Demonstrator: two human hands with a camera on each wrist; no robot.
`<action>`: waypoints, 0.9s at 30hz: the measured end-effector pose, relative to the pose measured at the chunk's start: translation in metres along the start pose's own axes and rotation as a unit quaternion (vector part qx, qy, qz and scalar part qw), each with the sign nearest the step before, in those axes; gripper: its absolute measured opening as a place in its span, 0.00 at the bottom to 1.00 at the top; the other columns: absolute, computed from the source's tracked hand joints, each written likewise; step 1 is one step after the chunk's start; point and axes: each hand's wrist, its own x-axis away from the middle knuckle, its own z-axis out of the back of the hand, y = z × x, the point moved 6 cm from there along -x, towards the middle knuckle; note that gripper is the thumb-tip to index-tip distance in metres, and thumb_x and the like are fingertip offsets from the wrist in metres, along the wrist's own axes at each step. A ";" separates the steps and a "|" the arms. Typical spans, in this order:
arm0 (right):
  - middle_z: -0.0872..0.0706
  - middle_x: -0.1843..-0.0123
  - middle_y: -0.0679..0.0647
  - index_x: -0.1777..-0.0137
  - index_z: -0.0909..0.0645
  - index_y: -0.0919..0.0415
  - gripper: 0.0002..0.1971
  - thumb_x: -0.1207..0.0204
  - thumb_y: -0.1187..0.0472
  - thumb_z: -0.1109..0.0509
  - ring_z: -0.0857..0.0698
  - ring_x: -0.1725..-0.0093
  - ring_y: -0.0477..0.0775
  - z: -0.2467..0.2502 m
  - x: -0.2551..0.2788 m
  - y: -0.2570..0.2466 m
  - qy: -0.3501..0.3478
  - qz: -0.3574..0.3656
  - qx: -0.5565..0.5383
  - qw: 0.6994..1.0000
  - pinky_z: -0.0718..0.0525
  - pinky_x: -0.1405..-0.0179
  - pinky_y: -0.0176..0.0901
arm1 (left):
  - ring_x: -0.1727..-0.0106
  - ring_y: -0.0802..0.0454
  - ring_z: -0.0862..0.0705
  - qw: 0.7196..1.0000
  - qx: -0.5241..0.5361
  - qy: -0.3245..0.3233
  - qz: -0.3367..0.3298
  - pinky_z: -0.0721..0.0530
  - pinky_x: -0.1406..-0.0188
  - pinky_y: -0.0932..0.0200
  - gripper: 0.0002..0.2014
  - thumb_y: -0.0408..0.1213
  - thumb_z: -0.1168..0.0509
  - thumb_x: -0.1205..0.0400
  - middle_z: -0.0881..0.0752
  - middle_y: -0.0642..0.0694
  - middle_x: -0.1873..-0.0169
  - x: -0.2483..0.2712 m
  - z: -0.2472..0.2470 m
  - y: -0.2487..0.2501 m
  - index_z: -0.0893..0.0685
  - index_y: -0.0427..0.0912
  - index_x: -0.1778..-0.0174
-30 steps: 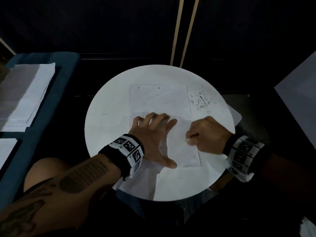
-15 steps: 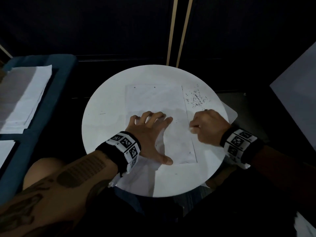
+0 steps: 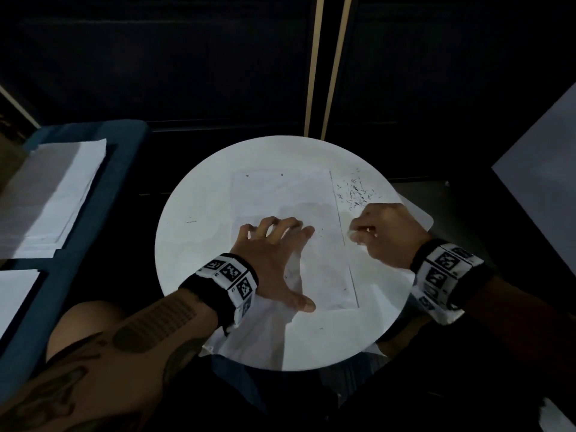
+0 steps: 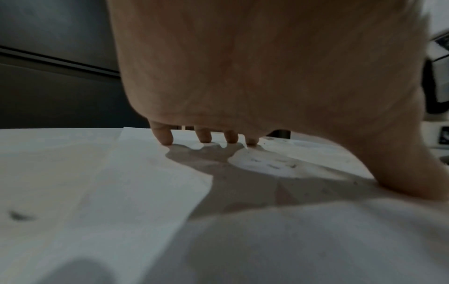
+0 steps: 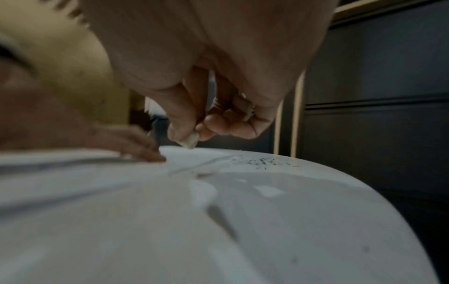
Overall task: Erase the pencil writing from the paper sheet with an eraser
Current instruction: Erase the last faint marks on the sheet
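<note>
1. The left hand (image 3: 274, 260) is lying spread on the paper sheet (image 3: 286, 198), with straight fingers (image 4: 165, 137) and thumb pressing it flat against the round white table (image 3: 193, 244). It is curling round nothing.
2. The right hand (image 3: 386, 235) is pinching a small pale eraser (image 5: 190, 141) between the thumb and fingertips. It is hanging just above the sheet's right edge, apparently not touching it.
3. Judging by the wrist views, faint grey pencil marks (image 4: 272, 165) are still showing on the sheet near the left thumb, so the erasing is looking unfinished.
4. Dark eraser crumbs (image 3: 355, 191) are lying scattered on the table just right of the sheet's upper right edge.
5. Risk: the sheet is thin and already creased near its lower left corner. A hard stroke toward the pinning hand would likely buckle or tear it.
6. Risk: the right side of the sheet is lying well away from the pressing fingers, so rubbing there could drag it across the smooth tabletop.
7. Risk: the eraser is a small worn nub, and it could slip out of the pinch under pressure.
8. Risk: crumbs swept back onto the sheet would smear graphite.
9. Left of the sheet, a stack of white papers (image 3: 53, 194) is lying on a blue surface (image 3: 124, 157).
</note>
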 end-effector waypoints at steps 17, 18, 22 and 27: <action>0.08 0.68 0.48 0.58 0.07 0.52 0.10 0.24 0.69 0.19 0.10 0.68 0.50 -0.008 0.033 -0.002 0.163 -0.119 -0.374 0.905 0.13 0.60 0.42 | 0.44 0.56 0.12 0.970 0.186 0.154 0.023 0.15 0.46 0.55 0.06 0.47 0.26 0.18 0.11 0.64 0.50 0.035 0.028 0.019 0.07 0.59 0.46; 0.08 0.68 0.47 0.55 0.08 0.52 0.11 0.23 0.70 0.21 0.11 0.69 0.48 -0.007 0.033 -0.001 0.186 -0.132 -0.405 0.886 0.13 0.60 0.40 | 0.49 0.56 0.11 0.962 0.205 0.178 0.031 0.13 0.48 0.54 0.04 0.49 0.26 0.18 0.09 0.62 0.55 0.032 0.033 0.022 0.07 0.57 0.52; 0.10 0.66 0.53 0.53 0.07 0.57 0.12 0.18 0.73 0.27 0.15 0.68 0.49 -0.005 0.030 0.003 0.211 -0.176 -0.518 0.810 0.12 0.60 0.41 | 0.63 0.55 0.13 0.922 0.287 0.256 0.051 0.14 0.57 0.56 0.19 0.59 0.28 0.17 0.13 0.57 0.71 0.002 0.049 0.043 0.15 0.52 0.70; 0.10 0.57 0.68 0.48 0.16 0.85 0.09 0.17 0.77 0.35 0.10 0.56 0.60 -0.007 0.029 0.007 0.172 -0.200 -0.669 0.695 0.09 0.54 0.49 | 0.62 0.55 0.10 0.851 0.455 0.261 -0.015 0.09 0.57 0.52 0.14 0.44 0.15 0.26 0.09 0.55 0.61 -0.032 0.056 0.073 0.14 0.51 0.52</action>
